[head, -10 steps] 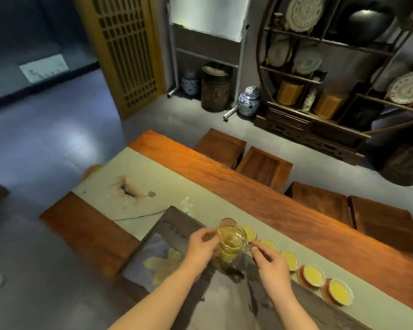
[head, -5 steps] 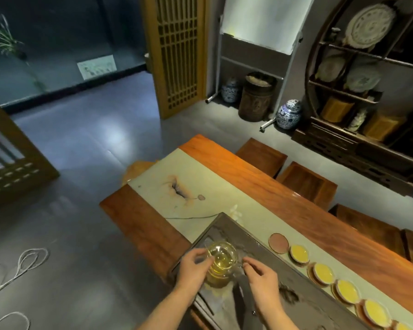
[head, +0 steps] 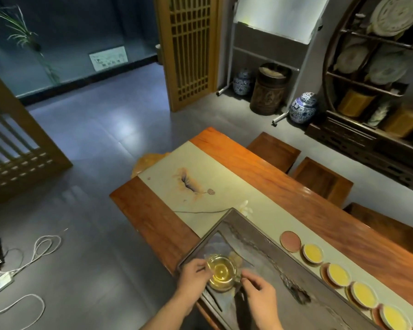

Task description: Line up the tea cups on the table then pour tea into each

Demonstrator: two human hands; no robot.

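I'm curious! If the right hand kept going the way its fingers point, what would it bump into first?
The right hand points up-left at the glass pitcher of tea, and its fingertips look to be touching it already. So the pitcher comes first, with the left hand just beyond.

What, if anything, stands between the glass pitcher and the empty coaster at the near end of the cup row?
Nothing visible does. The glass pitcher, held by both hands, sits on the dark tea tray; only bare tray surface lies between it and the empty coaster.

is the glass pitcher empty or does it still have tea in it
Partly full: yellow tea shows through the upright glass pitcher, held between left hand and right hand.
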